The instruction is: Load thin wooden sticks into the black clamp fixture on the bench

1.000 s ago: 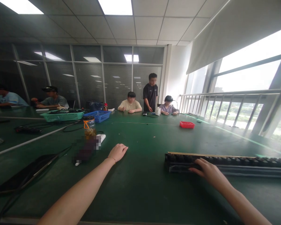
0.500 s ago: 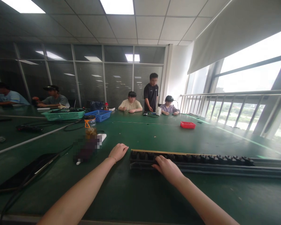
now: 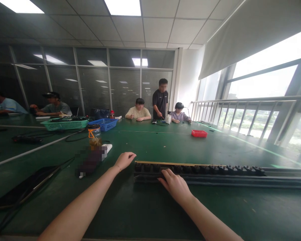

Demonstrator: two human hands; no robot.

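Observation:
A long black rail with a row of small dark parts and a thin yellow edge lies across the green table. My right hand rests on top of the rail near its left end, fingers bent over it. My left hand lies on the table just left of the rail's end, fingers loosely curled, holding nothing that I can see.
A pixelated dark object, a jar and a white item sit to the left. A dark flat tablet lies near the left edge. Green and blue baskets and a red tray stand farther back. Several people are at the far end.
My right hand has drawn the black rail leftward across the table until its end lies close to my left hand. The left hand has stayed in place.

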